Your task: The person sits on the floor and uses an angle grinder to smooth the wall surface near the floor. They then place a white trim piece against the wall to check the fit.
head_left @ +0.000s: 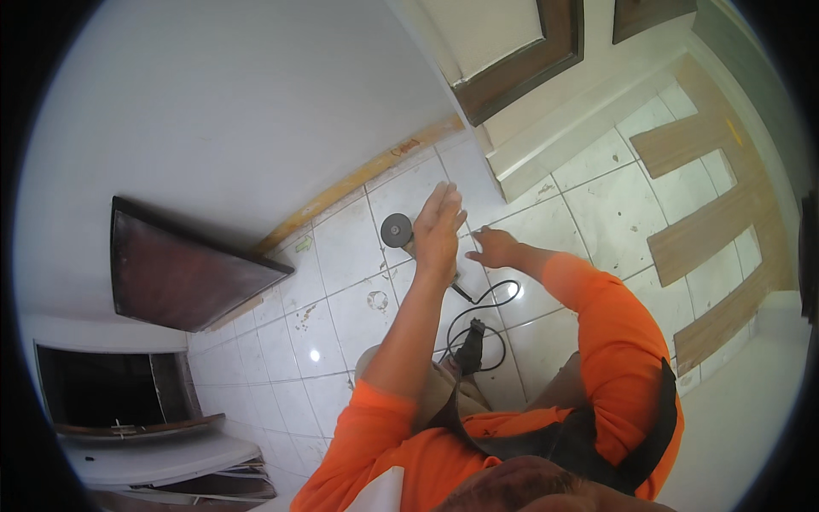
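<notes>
My left hand (pixel 439 226) is raised in front of me with its fingers stretched out, holding nothing I can see. To its right, my right hand (pixel 496 248) has its fingers apart and points toward the left one. An angle grinder (pixel 397 230) with a dark round disc lies on the white tiled floor (pixel 345 256). My left hand and wrist hide most of the grinder's body. Its black cord (pixel 518 290) emerges below my left hand and loops toward my dark shoe (pixel 470 346).
A dark reddish panel (pixel 183 273) leans on the white wall at the left. A yellowish wood strip (pixel 341 198) runs along the wall base. Brown wood-look planks (pixel 708 235) lie at the right. Dark-framed panelling (pixel 520 77) stands ahead. Debris dots the tiles.
</notes>
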